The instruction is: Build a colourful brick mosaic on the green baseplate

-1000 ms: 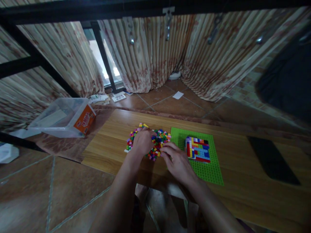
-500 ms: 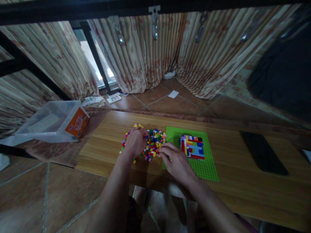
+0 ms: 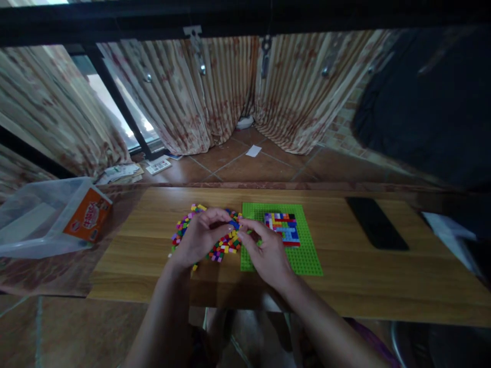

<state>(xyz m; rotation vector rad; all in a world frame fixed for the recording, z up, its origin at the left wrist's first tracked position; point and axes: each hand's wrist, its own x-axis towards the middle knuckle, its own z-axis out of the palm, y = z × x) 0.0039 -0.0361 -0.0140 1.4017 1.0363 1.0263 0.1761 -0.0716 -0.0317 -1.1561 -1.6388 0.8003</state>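
Note:
My left hand point(image 3: 201, 236) pinches a small blue toy brick point(image 3: 234, 224) between thumb and fingers, above the loose pile. Close against it, my right hand point(image 3: 268, 250) has its thumb and forefinger pressed together at the brick's right end; what they grip is too small to make out. Under and around the left hand spreads a heap of small coloured bricks point(image 3: 222, 250), partly covered by it. Behind the right hand lies a green studded baseplate point(image 3: 309, 255). A flat block of multicoloured bricks point(image 3: 287, 232) sits on that plate, its lower left corner hidden by the right hand.
The wooden table point(image 3: 356, 286) carries a black flat slab point(image 3: 376, 222) at the right, with white paper point(image 3: 447, 237) beyond it. At the left stands a clear plastic bin point(image 3: 34, 230) with an orange label. Curtains point(image 3: 226, 92) hang behind the table.
Both hands have lifted from the pile and come together, with a blue brick now showing at the left fingertips. The view has shifted to the right.

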